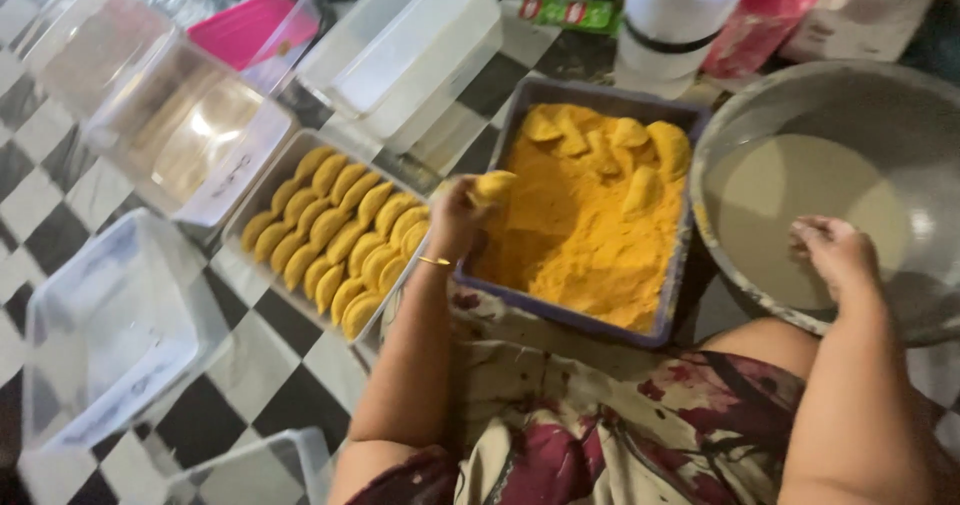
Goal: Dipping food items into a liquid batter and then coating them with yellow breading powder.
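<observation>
While my left hand [455, 220] sits near the middle of the frame, its fingers are closed around a crumb-coated, half-moon pastry [494, 184], holding it just over the left edge of the blue-grey tray [600, 323] heaped with orange breadcrumbs [585, 235]. A thin gold bangle [436, 261] circles that wrist. More coated pieces [610, 140] lie on the crumbs at the tray's far end. Just to the left of the tray, a clear rectangular container [268, 180] holds neat rows of finished coated pastries [335, 240], packed side by side. My right hand [832, 253] hovers at the right of the frame over the near rim of a large metal bowl [900, 105] of pale batter [790, 205]; its fingers are loosely curled and wet with batter, and it grips nothing. In the upper left of the frame stand more clear plastic containers [190, 125], one with a pink lid [245, 27] behind it, and an empty clear tub [100, 335] sits at lower left on the black-and-white checkered floor [270, 395]. A white plastic jug [675, 20] stands at the top centre, beyond the tray. My patterned skirt [600, 415] fills the bottom of the frame.
</observation>
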